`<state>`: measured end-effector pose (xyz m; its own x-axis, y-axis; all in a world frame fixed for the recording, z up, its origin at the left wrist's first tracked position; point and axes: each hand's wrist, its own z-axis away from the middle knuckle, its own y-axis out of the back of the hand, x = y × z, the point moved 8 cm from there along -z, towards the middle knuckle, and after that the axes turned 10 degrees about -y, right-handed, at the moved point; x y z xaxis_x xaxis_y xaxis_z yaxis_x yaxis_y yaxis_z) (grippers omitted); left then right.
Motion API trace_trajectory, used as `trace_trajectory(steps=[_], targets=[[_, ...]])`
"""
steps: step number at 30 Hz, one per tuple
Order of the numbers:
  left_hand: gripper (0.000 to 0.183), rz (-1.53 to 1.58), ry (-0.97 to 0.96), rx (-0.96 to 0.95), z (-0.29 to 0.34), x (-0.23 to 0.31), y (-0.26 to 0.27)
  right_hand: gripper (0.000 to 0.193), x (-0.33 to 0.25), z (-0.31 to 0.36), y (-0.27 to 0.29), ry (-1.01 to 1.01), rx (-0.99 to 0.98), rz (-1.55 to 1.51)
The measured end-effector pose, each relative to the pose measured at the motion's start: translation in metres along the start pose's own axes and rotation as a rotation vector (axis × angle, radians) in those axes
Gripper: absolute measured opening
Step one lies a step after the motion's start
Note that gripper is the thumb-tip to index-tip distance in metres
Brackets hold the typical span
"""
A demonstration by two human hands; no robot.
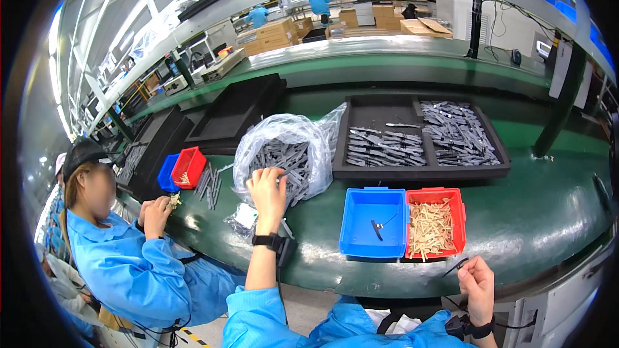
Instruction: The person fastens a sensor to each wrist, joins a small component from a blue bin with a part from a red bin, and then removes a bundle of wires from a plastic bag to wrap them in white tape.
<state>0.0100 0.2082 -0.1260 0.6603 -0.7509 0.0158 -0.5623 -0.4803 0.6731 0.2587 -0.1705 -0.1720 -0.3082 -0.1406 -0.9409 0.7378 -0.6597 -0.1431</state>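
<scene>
My left hand (267,192) is at the near side of a clear plastic bag (244,154) full of grey plastic strips (278,158). Its fingers are curled together, and whatever they pinch is mostly hidden. On the right, my right hand (476,280) pinches a small thin black strip (456,266) above the table's front edge. Between the hands stands a blue bin (361,245) with one small black part (376,229) in it. Joined to its right side is a red bin (460,209) holding many small beige pieces (430,227).
A black divided tray (419,173) of grey strips lies beyond the bins. Left of me a co-worker (129,251) in blue handles beige pieces near another red bin (189,167) and blue bin (167,174). Loose strips (208,185) and a small clear packet (244,218) lie by the bag.
</scene>
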Motion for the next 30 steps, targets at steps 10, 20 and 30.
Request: trace_trajectory(steps=[10, 20, 30], targets=[[0.024, -0.12, -0.051, -0.037, -0.013, 0.007, -0.024, 0.011, -0.003, 0.009, -0.012, 0.054, 0.052, 0.073], [0.011, 0.707, 0.438, -0.127, -0.002, 0.054, 0.05, 0.008, -0.024, -0.007, -0.035, 0.089, -0.104, 0.078], [0.018, 1.578, 0.401, -0.199, 0.019, 0.161, 0.041, 0.006, -0.043, -0.024, -0.079, 0.066, -0.364, 0.044]])
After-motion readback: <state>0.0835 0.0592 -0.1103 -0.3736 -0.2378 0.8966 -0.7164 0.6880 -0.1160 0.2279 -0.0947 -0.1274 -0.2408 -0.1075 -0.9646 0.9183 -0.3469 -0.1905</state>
